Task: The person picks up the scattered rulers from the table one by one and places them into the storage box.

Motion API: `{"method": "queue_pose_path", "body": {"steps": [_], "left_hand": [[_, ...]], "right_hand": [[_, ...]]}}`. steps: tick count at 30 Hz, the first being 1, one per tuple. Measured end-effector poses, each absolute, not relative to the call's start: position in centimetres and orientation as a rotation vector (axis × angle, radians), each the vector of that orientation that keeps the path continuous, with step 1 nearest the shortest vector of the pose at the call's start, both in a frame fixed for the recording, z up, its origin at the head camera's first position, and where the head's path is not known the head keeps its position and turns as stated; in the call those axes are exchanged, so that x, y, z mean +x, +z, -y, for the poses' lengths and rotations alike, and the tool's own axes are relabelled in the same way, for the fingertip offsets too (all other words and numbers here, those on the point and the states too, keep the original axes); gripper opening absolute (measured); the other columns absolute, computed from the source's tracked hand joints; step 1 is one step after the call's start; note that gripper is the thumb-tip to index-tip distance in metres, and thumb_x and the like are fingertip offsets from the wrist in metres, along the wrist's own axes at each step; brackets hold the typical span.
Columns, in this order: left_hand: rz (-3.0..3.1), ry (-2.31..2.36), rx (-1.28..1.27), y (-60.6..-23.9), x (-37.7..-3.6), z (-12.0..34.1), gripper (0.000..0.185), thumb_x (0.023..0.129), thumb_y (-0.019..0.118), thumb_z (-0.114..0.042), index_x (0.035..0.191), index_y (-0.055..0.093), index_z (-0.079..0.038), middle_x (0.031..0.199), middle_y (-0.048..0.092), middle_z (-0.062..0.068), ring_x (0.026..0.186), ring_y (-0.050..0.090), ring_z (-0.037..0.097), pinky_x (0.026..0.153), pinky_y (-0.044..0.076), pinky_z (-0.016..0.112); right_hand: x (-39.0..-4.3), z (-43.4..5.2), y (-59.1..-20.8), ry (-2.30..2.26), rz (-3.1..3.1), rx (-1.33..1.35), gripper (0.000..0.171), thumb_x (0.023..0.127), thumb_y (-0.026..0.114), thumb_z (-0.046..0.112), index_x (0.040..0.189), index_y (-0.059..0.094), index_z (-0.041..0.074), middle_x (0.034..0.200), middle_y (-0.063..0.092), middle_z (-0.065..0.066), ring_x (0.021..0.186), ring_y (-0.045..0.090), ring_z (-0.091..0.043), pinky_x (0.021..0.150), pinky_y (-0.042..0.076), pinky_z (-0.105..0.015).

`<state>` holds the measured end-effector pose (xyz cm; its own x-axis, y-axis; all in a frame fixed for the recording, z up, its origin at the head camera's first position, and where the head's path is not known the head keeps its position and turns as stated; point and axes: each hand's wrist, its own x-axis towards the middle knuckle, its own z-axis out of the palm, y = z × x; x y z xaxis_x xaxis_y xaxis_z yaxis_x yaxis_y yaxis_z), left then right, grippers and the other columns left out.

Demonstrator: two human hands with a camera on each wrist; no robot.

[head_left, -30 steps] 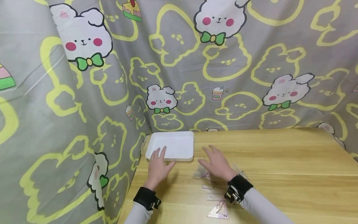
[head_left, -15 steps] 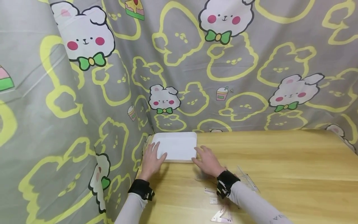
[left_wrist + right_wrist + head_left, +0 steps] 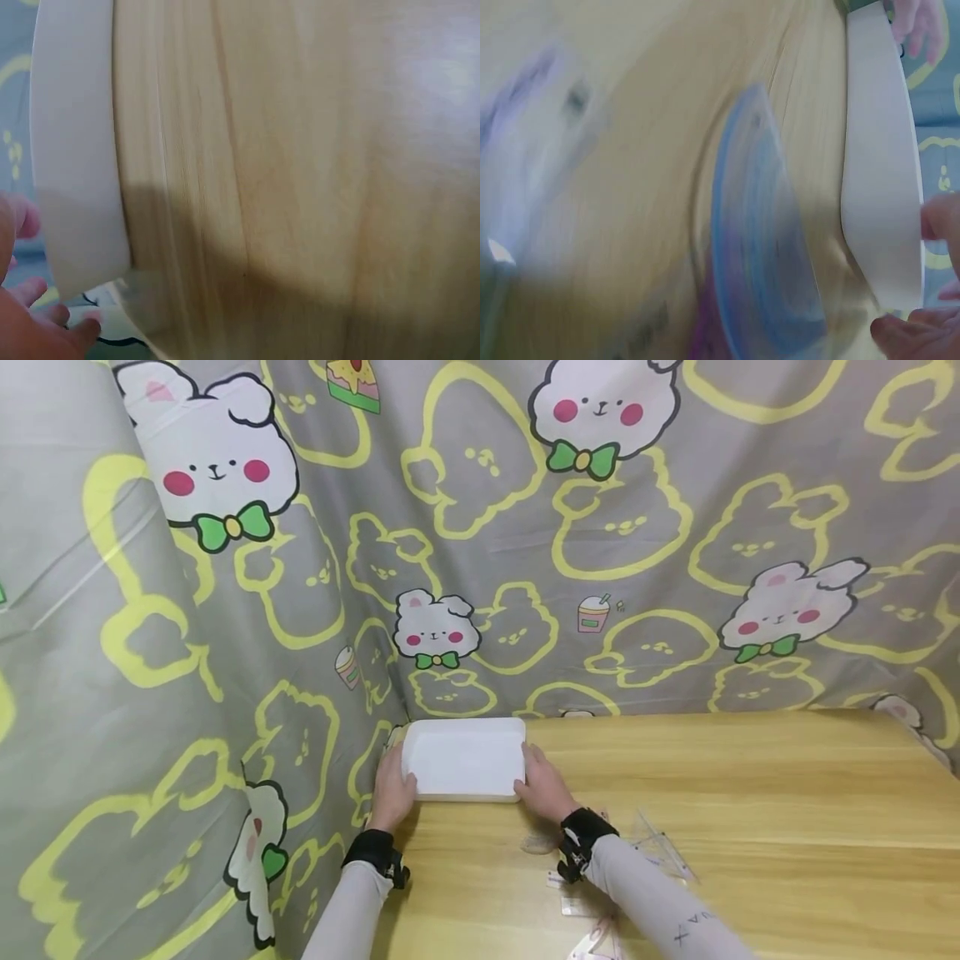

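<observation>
A shallow white rectangular tray (image 3: 468,760) sits at the back left corner of the wooden table. My left hand (image 3: 393,789) grips its left end, the thumb at the near corner and the fingers along the outer side. On the opposite end my right hand (image 3: 545,783) holds the tray in a similar way. The left wrist view shows the tray's side wall (image 3: 79,142), with part of the left hand (image 3: 37,322) at its corner. In the right wrist view, a clear protractor (image 3: 761,225) lies between the camera and the tray.
Clear drawing tools lie by my right forearm: a set square (image 3: 663,852) to its right, a short ruler (image 3: 585,906) and a small triangle (image 3: 596,941) near the front. A patterned curtain (image 3: 480,568) borders the table (image 3: 750,793) at the back and left.
Both hands have moved to the tray's ends, the left outward and the right leftward, and have taken hold of it. Earlier they were held apart above and beside it.
</observation>
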<state>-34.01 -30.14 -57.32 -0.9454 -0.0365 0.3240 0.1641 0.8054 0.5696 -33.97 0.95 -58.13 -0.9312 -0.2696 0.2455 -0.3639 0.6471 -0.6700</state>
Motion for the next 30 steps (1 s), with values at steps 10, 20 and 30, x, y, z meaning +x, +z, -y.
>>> {"method": "queue_pose_path", "body": {"steps": [10,20,30], "left_hand": [[2.818,-1.213,0.011,-58.2,-34.4,31.3,0.077,0.083,0.035,0.021,0.157,0.016,0.019,0.165,0.018,0.04,0.155,0.015,0.05,0.126,0.016,0.06],[2.736,-1.36,0.089,-58.7,-34.0,31.0,0.08,0.081,0.034,0.025,0.159,0.022,0.013,0.166,0.023,0.034,0.156,0.017,0.046,0.126,0.015,0.058],[2.735,-1.384,0.093,-58.9,-33.9,30.0,0.082,0.083,0.035,0.025,0.162,0.02,0.009,0.167,0.022,0.032,0.157,0.018,0.046,0.126,0.017,0.057]], "right_hand": [[-33.3,0.7,-58.6,1.534,2.676,0.489,0.063,0.092,0.036,-0.017,0.151,0.015,-0.027,0.16,0.018,-0.047,0.152,0.02,-0.056,0.124,0.018,-0.062],[-33.0,0.4,-58.6,1.615,2.708,0.438,0.065,0.094,0.033,-0.016,0.155,0.011,-0.023,0.164,0.015,-0.041,0.154,0.018,-0.05,0.125,0.018,-0.058],[-33.0,-0.3,-58.9,1.655,2.661,0.372,0.067,0.093,0.033,-0.017,0.156,0.012,-0.022,0.163,0.017,-0.04,0.153,0.021,-0.05,0.124,0.02,-0.058]]}}
